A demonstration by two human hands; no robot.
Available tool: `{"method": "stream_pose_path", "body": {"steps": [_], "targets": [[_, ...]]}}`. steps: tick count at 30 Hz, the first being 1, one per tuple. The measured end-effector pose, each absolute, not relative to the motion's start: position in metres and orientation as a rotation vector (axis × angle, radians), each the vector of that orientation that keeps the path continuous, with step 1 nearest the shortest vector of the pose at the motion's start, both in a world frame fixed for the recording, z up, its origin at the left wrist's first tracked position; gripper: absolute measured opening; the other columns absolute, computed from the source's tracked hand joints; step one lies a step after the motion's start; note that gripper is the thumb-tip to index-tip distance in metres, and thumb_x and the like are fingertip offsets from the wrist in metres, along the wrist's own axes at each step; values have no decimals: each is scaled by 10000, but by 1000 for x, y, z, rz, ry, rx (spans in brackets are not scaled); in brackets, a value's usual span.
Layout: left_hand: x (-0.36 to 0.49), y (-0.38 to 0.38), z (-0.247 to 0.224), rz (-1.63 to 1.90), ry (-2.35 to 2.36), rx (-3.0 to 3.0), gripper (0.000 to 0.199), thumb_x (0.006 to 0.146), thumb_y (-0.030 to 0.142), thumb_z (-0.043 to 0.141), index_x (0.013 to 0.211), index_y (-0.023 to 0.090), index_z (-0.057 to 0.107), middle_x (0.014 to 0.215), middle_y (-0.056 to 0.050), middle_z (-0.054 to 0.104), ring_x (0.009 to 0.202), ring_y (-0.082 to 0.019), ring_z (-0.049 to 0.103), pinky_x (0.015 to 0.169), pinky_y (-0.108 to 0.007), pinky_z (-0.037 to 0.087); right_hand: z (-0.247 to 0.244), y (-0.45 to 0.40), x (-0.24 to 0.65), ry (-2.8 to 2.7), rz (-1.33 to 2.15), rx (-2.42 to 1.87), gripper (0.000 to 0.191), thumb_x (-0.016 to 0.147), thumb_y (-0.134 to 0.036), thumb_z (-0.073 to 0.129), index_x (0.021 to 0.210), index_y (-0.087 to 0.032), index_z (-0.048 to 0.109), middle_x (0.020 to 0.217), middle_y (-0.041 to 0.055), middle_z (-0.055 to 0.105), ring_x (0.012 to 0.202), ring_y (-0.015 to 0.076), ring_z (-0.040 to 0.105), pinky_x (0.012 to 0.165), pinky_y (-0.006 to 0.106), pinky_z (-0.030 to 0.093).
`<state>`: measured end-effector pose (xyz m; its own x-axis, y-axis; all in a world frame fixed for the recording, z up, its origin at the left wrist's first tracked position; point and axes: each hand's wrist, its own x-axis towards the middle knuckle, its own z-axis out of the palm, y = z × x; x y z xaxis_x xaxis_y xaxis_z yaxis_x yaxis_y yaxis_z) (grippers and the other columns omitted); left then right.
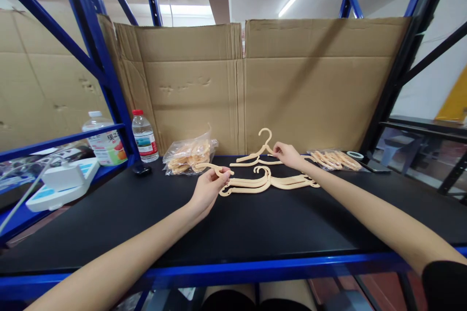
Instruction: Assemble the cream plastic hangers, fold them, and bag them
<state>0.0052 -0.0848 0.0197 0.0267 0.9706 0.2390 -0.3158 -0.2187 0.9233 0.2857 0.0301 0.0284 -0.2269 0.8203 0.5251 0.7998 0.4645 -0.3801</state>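
My left hand [210,188] is closed in a pinch on a cream plastic hanger piece [208,165], held above the left end of the hangers on the table. Whether that piece has a hook of its own I cannot tell. Farther back, my right hand [288,155] has its fingertips closed on a cream hanger [264,148] whose hook stands up. Behind the fingers, part of that hanger is hidden. Between my hands and nearer to me, several cream hangers [251,186] lie stacked together, hooks pointing left.
Clear bags of cream hanger parts lie at the back left [189,153] and back right [333,159]. A red-capped water bottle [144,138], a larger jug [105,141] and a white power strip [63,184] stand left. A phone [377,166] lies right. Cardboard [193,82] walls the black tabletop [255,228].
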Motion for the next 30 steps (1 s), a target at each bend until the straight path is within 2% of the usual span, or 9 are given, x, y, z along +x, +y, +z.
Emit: {"method": "stream_pose_path", "body": {"steps": [4,7,12,18,24,30], "targets": [[3,-83,24,1446,765,1151,252,588,236,815,741,117,654,697,9,595,609,-73,511,625,-205,430,48,-10,290,-2002,61,-1186,159,808,-172,511,964,-194,534,830,25,658,784,162,628,748,273,475],[3,-83,24,1407,735,1146,251,586,235,819,720,115,644,694,3,594,628,-78,519,633,-197,434,48,-48,289,-2012,115,-1025,248,861,-210,470,1106,-205,507,819,22,641,777,169,624,763,296,481],[5,-84,23,1329,715,1133,235,606,229,808,694,122,617,707,-10,589,669,-102,546,648,-214,456,30,-83,286,-2004,153,-962,145,908,-282,432,987,-208,529,844,45,611,745,183,589,698,301,478],[4,-86,24,1287,709,1137,228,662,237,759,698,135,559,837,-21,597,693,-109,583,669,-244,476,23,-85,285,-2035,194,-925,150,915,-283,421,1017,-229,516,877,46,594,761,187,556,691,299,458],[3,-85,23,1283,722,1172,244,714,271,732,740,149,523,695,-3,603,556,-84,535,554,-213,431,23,-87,286,-2031,207,-928,164,905,-285,422,1018,-224,525,859,39,588,756,185,555,676,288,446],[4,-88,24,1232,696,1205,256,664,232,781,759,140,562,612,29,544,512,-56,465,505,-179,370,19,-85,287,-2030,183,-947,179,895,-299,432,1022,-221,531,846,39,595,726,183,554,665,292,454]]}}
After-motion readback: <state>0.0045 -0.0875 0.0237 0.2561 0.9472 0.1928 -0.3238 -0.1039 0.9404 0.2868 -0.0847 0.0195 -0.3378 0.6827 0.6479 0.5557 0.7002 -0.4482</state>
